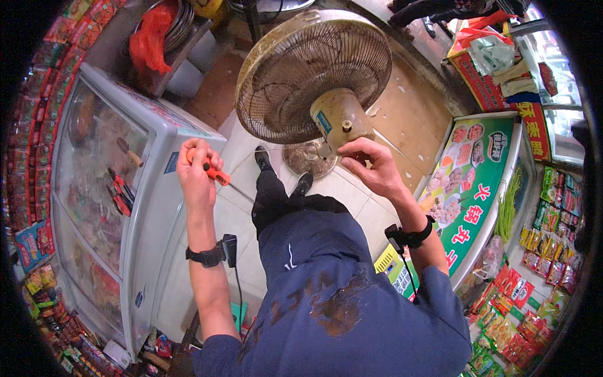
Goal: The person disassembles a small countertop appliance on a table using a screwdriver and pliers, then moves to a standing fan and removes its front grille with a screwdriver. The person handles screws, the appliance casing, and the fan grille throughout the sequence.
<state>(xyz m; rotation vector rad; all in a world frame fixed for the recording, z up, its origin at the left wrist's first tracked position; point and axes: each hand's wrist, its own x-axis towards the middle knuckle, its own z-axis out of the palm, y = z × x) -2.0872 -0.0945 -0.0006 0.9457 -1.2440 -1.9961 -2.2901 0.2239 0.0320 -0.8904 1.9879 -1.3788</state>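
Observation:
A dusty beige pedestal fan (314, 75) stands in front of me, its motor housing (340, 116) facing me and its round base (308, 157) on the tiled floor. My left hand (198, 173) is closed around an orange-handled screwdriver (210, 169) whose shaft points down to the right, away from the fan. My right hand (370, 166) reaches under the motor housing, with its fingers pinched at the fan's neck; whether they hold something small I cannot tell. Both wrists wear black straps.
A glass-topped chest freezer (113, 188) stands on my left. Another freezer with a green picture lid (477, 182) is on my right. Snack packets (540, 264) line the right edge, and cartons (483, 69) sit behind. My feet (282, 173) are close to the fan base.

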